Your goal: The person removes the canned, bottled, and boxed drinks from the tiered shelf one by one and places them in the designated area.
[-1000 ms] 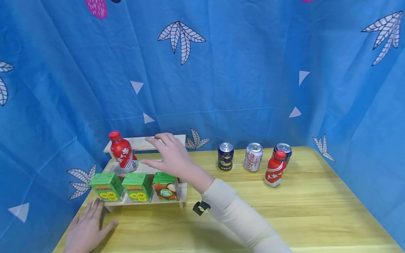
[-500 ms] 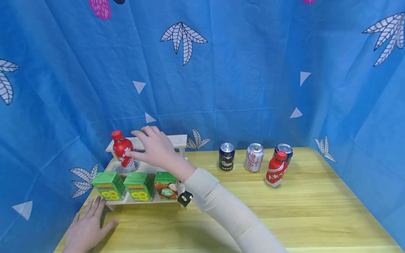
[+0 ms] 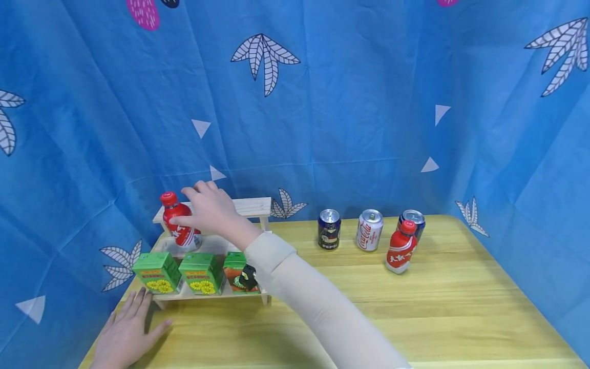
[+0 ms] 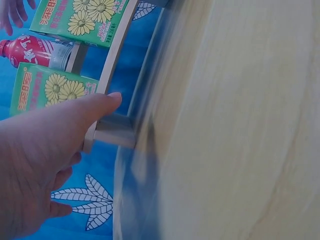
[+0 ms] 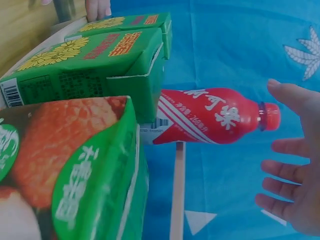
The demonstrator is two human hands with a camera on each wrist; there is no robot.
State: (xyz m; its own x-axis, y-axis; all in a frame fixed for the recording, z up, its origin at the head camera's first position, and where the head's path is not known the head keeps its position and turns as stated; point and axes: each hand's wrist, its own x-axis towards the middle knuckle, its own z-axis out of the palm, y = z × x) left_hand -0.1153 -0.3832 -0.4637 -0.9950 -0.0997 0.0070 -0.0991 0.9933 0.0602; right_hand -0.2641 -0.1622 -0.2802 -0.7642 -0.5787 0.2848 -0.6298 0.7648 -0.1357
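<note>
A red drink bottle (image 3: 185,237) with white lettering stands on the middle tier of a small wooden rack (image 3: 251,206). My right hand (image 3: 213,209) hovers beside it, fingers spread, with the thumb overlapping the bottle in the head view. The right wrist view shows a gap between that hand (image 5: 295,165) and the bottle's red cap (image 5: 271,116). My left hand (image 3: 123,330) lies flat with fingers extended at the rack's front left corner. Two green flower-pictured drink cartons (image 3: 159,271) and a lychee drink carton (image 3: 234,262) line the rack's lowest tier.
Right of the rack on the wooden table (image 3: 451,307) stand a dark Pepsi can (image 3: 329,230), a white Coca-Cola can (image 3: 369,231) and a second red bottle (image 3: 401,248), which partly hides another dark can (image 3: 413,218). A blue curtain (image 3: 359,102) hangs behind.
My right hand has moved left over the rack to the red bottle, its forearm now passing in front of the lychee carton. The left hand has stayed at the rack's corner.
</note>
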